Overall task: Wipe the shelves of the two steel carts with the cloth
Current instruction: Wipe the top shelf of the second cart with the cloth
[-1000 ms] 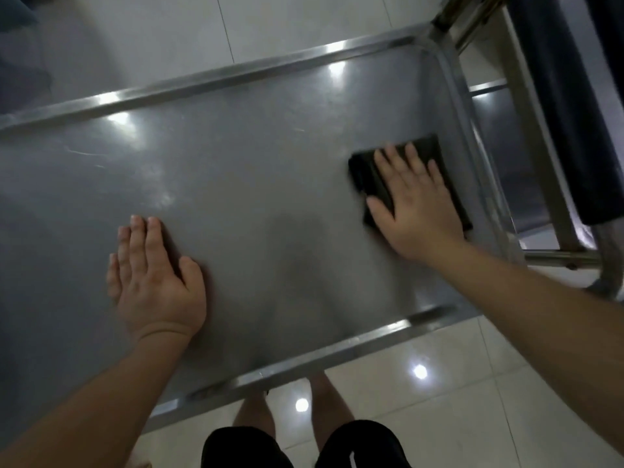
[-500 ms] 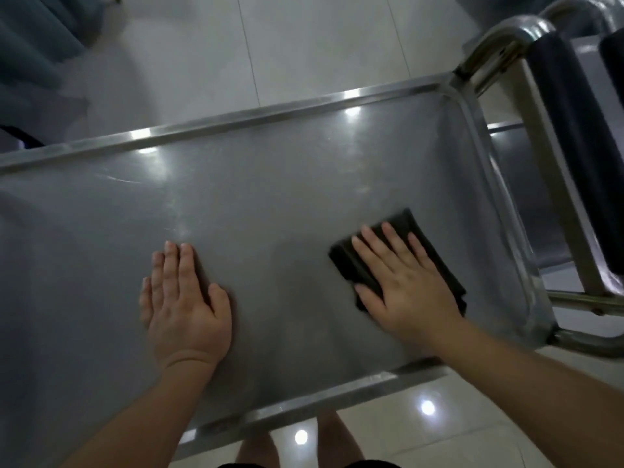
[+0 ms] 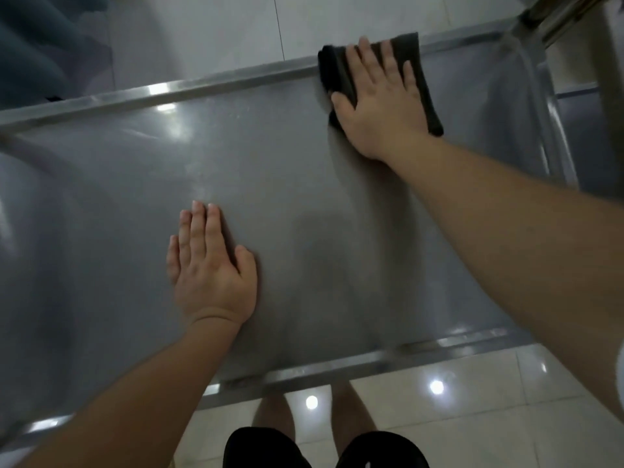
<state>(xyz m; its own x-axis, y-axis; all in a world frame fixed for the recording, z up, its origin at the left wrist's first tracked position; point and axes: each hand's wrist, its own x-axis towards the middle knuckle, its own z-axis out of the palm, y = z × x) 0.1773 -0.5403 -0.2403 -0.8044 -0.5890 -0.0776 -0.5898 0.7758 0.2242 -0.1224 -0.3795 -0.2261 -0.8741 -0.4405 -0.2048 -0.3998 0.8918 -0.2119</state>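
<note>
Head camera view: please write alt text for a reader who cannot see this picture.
A person's right hand presses a dark cloth flat against the far rim of a steel cart shelf, seen from above. The left hand rests flat, fingers straight, on the shelf nearer the person. Pale floor tiles show below the near rim.

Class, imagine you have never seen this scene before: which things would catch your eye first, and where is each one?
First the right hand, pressed flat on a dark folded cloth at the far rim of the steel cart shelf, near its right corner. Next the left hand, resting flat with straight fingers on the bare steel nearer the person. Bright ceiling-light glints on the shelf's far rim and on the glossy floor tiles below also stand out.
</note>
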